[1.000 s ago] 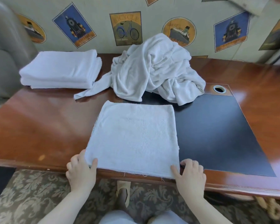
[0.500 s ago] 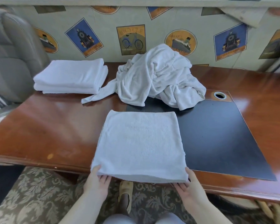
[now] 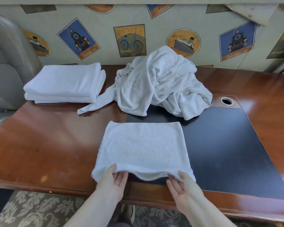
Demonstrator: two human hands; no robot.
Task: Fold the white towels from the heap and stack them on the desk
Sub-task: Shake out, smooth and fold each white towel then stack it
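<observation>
On the glossy wooden tabletop (image 3: 44,145), the left hand (image 3: 112,181) and right hand (image 3: 181,188) pinch the half-folded towel's (image 3: 143,145) near edge, fingers slid beneath. Best lifted evenly, corners matched, then folded away toward the heap (image 3: 161,82); the finished stack (image 3: 64,82) waits far left.

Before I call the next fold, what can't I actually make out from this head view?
- Fingertips of the left hand and right hand: tucked under the folded towel, near edge.
- How many towels remain in the heap: bunched folds hide the count.
- Layers in the folded stack: edges too faint to count.
- Desk surface behind the heap: covered.
</observation>
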